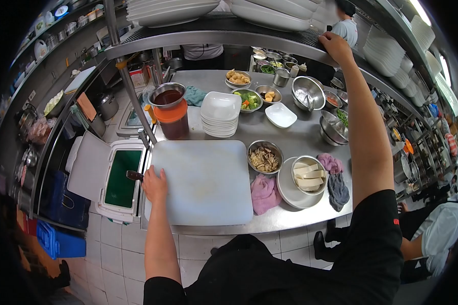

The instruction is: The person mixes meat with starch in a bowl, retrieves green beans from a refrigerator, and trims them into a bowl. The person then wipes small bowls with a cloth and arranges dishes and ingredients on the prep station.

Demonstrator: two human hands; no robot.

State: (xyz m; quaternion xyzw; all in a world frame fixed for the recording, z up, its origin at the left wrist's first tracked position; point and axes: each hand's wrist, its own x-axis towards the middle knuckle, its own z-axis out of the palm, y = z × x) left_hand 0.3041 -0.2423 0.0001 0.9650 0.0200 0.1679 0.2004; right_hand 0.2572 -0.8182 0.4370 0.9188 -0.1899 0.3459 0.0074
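My left hand (pixel 155 184) rests with fingers apart on the left edge of a white cutting board (pixel 203 183). Beside its fingertips a brown wooden handle (pixel 134 175) juts out past the board; whatever it belongs to is hidden. My right arm is stretched up, and my right hand (pixel 336 47) has its fingers curled over the metal edge of the overhead shelf (pixel 229 38). Right of the board sit a bowl of sliced mushrooms (pixel 263 158), a pink cloth (pixel 265 194) and a bowl of pale white blocks (pixel 309 175) on a plate (pixel 291 195).
Behind the board stand an orange-rimmed container (pixel 172 119) and stacked white dishes (pixel 221 116). Bowls of vegetables (pixel 249 100) line the counter's back. An open-lidded bin (pixel 123 173) adjoins its left side. A person in white (pixel 442 229) is at right; another (pixel 345 30) is beyond the shelf.
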